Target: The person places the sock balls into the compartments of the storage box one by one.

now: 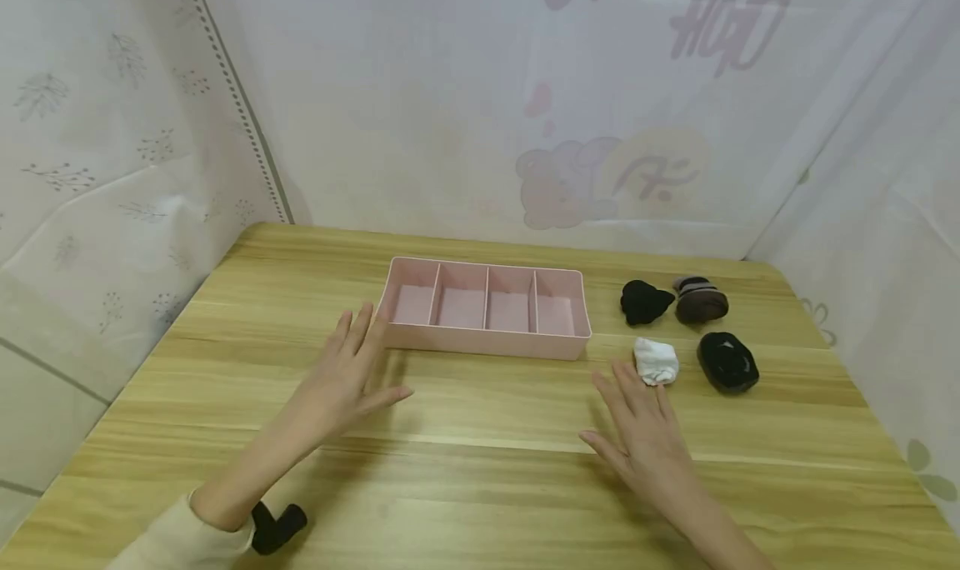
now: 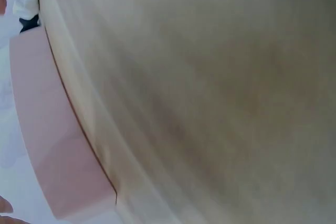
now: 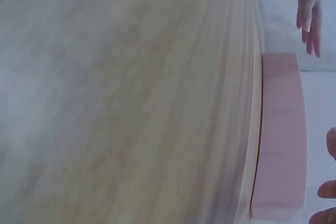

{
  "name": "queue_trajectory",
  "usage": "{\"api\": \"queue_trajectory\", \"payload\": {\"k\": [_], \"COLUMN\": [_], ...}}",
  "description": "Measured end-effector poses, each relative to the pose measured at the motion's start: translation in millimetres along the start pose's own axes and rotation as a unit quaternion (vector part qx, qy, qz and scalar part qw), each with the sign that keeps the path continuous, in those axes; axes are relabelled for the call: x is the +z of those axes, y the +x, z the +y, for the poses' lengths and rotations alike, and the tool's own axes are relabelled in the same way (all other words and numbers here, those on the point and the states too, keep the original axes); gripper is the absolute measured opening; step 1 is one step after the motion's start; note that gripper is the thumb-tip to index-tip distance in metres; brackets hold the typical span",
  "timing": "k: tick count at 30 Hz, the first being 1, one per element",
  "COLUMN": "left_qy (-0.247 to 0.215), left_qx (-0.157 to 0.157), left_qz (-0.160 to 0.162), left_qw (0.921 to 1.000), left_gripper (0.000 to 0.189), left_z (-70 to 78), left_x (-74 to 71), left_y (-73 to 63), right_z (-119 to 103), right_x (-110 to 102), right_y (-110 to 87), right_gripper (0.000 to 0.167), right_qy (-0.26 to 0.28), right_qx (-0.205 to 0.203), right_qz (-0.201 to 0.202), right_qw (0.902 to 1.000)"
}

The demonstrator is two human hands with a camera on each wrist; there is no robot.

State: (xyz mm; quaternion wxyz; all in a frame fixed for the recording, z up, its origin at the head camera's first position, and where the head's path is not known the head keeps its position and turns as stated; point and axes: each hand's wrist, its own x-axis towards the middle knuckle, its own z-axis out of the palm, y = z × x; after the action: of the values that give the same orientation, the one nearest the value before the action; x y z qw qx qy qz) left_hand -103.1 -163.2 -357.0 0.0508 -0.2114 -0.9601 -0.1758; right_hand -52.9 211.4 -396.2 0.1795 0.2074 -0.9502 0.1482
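Observation:
A pink organizer box (image 1: 480, 342) with several compartments, all bare inside, sits toward the back of the wooden table. My left hand (image 1: 341, 382) hovers by the box's left front corner, fingers extended and thumb spread, holding nothing. Over on the right, my right hand (image 1: 645, 432) is held out with straight fingers just in front of a white folded cloth bundle (image 1: 656, 362); whether they touch cannot be told. Behind and beside that bundle lie a black bundle (image 1: 645, 302), a brown striped bundle (image 1: 701, 301) and a shiny black bundle (image 1: 727, 362). The right wrist view shows the right fingertips (image 3: 328, 189) near the box.
A black object (image 1: 277, 528) shows beside the left sleeve (image 1: 187, 537), partly hidden. Pale printed curtains (image 1: 420, 120) hang behind and at both sides of the table (image 1: 465, 487).

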Motion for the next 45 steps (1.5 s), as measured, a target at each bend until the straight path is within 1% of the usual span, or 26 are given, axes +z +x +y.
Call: {"api": "queue_trajectory", "payload": {"k": [3, 5, 7, 9, 11, 15, 20, 24, 26, 28, 29, 31, 34, 39, 42, 45], "left_qy": [-0.032, -0.063, -0.101, -0.142, -0.176, -0.207, -0.214, -0.233, -0.242, -0.25, -0.254, -0.258, -0.262, -0.267, -0.27, -0.286], "left_qx": [-0.009, -0.014, -0.02, -0.024, -0.024, -0.028, -0.038, -0.04, -0.033, -0.02, -0.011, 0.004, 0.02, 0.035, 0.039, 0.039], "left_qz": [-0.012, -0.022, -0.034, -0.044, -0.049, -0.061, -0.077, -0.094, -0.098, -0.099, -0.098, -0.1, -0.108, -0.126, -0.133, -0.141], "left_qw": [0.9994, 0.9976, 0.9941, 0.9886, 0.9828, 0.9759, 0.9731, 0.9672, 0.9647, 0.9629, 0.9621, 0.9609, 0.9587, 0.9548, 0.9527, 0.947], "left_gripper": [0.104, 0.105, 0.107, 0.109, 0.11, 0.113, 0.118, 0.121, 0.122, 0.122, 0.122, 0.121, 0.122, 0.121, 0.121, 0.12], "left_z": [-7.2, -12.7, -19.2, -26.1, -33.1, -45.5, -59.3, -69.1, -73.8, -78.5, -80.7, -84.4, -88.5, -92.9, -94.8, -96.0], "left_x": [-4.8, -6.8, -7.9, -8.9, -9.7, -10.2, -7.6, -4.3, -1.8, 1.1, 2.5, 5.0, 6.9, 7.6, 8.0, 9.0], "left_y": [6.9, 11.6, 16.6, 22.1, 28.4, 43.7, 61.4, 72.7, 77.7, 82.7, 85.2, 89.6, 95.3, 101.1, 103.6, 105.0], "right_z": [7, 12, 18, 23, 29, 40, 56, 71, 77, 83, 85, 89, 94, 100, 103, 104], "right_x": [-1, -2, -3, -4, -5, -7, -9, -9, -9, -9, -9, -9, -7, -6, -4, -4], "right_y": [-1.2, -1.3, -0.9, -0.1, 0.2, 0.3, 2.6, 7.3, 10.4, 13.0, 14.2, 15.8, 17.1, 19.0, 20.6, 22.7], "right_gripper": [0.071, 0.073, 0.075, 0.075, 0.075, 0.075, 0.07, 0.072, 0.063, 0.06, 0.062, 0.072, 0.071, 0.069, 0.069, 0.068], "right_qy": [0.007, 0.012, 0.017, 0.023, 0.027, 0.04, 0.04, 0.037, 0.033, 0.028, 0.024, 0.021, 0.019, 0.014, 0.01, 0.012], "right_qx": [-0.003, -0.012, -0.023, -0.03, -0.029, -0.017, -0.002, -0.006, -0.009, -0.005, -0.001, 0.01, 0.022, 0.026, 0.028, 0.037], "right_qz": [0.017, 0.037, 0.062, 0.081, 0.091, 0.102, 0.111, 0.116, 0.114, 0.109, 0.105, 0.093, 0.075, 0.051, 0.038, 0.022], "right_qw": [0.9998, 0.9992, 0.9977, 0.996, 0.995, 0.9938, 0.9931, 0.9925, 0.9928, 0.9936, 0.9942, 0.9954, 0.9967, 0.9983, 0.9988, 0.999]}}
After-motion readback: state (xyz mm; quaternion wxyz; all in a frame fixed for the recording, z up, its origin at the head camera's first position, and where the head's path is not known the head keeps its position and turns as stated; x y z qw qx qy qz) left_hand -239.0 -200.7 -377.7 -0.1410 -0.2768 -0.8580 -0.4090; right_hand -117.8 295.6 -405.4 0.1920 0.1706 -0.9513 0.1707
